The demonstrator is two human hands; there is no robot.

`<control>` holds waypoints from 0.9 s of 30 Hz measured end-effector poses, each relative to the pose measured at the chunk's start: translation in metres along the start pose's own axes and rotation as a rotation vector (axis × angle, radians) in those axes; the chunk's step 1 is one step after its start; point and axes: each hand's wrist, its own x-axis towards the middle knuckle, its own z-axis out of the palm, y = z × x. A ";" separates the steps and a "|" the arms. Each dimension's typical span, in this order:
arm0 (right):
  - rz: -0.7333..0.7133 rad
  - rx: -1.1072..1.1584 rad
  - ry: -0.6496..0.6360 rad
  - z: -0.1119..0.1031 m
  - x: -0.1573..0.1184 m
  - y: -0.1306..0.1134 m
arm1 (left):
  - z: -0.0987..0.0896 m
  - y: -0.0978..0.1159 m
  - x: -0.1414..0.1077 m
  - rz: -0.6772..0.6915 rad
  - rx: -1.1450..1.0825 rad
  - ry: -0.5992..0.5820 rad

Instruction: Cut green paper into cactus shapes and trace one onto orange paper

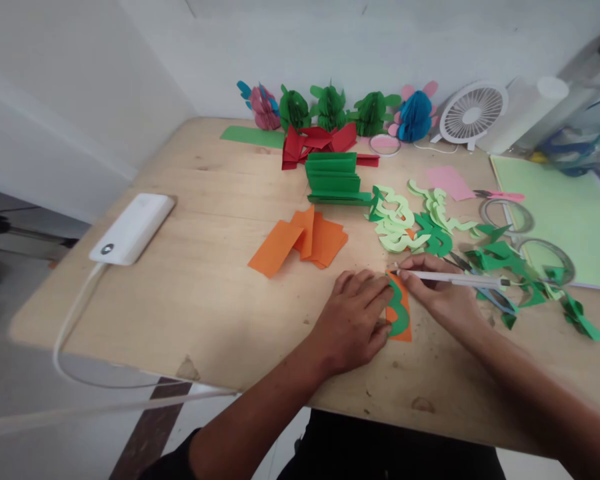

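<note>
My left hand (356, 319) lies on a green paper cutout (399, 313) with a wavy edge, pressing it onto an orange paper piece (406, 335). Its fingers are laid across the left part of the cutout and hide it. My right hand (443, 297) is closed around a white pen (460, 277). The pen's tip touches near the top of the orange piece, beside the cutout's edge. Behind my hands lie more orange paper pieces (275, 248), and to their right are light-green wavy cutouts (397, 241).
Green scraps (500, 257) and scissors (497, 299) lie right of my right hand. Folded green paper (333, 179) and red paper (320, 139) sit farther back. Paper figures (330, 110) and a white fan (473, 115) line the wall. A corded power bank (135, 227) rests at left.
</note>
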 end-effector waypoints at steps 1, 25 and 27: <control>-0.014 -0.031 0.004 0.001 0.000 0.002 | 0.000 0.000 0.000 -0.003 0.002 -0.004; -0.083 -0.178 -0.006 0.006 0.002 0.011 | -0.001 0.000 0.001 -0.007 -0.006 0.003; -0.079 -0.176 -0.013 0.006 0.002 0.011 | 0.000 0.000 0.001 -0.008 -0.010 0.002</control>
